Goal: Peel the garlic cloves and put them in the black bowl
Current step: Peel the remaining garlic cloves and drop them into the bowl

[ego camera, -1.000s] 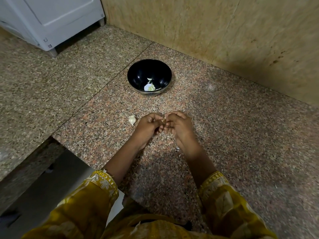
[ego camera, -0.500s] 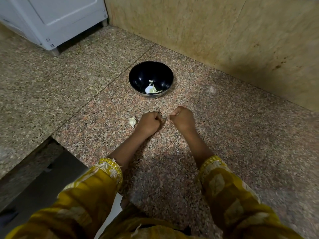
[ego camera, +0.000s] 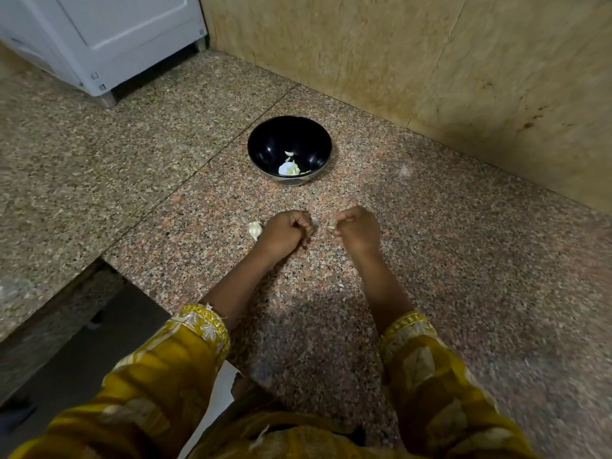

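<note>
My right hand [ego camera: 359, 231] pinched a pale papery skin scrap [ego camera: 331, 226]; my left hand [ego camera: 286, 233] curled, contents hidden. Strip it clean, I reckoned, before the round black bowl [ego camera: 270, 144].

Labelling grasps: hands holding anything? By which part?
Right hand pinches a small pale garlic bit at its fingertips; which part cannot be told. Left hand is curled, contents hidden.

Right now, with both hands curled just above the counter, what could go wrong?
1. The loose clove lies right beside the left hand; a careless move might knock it toward the counter edge.
2. The right hand pinches a pale scrap, possibly skin, which could end up in the black bowl.
</note>
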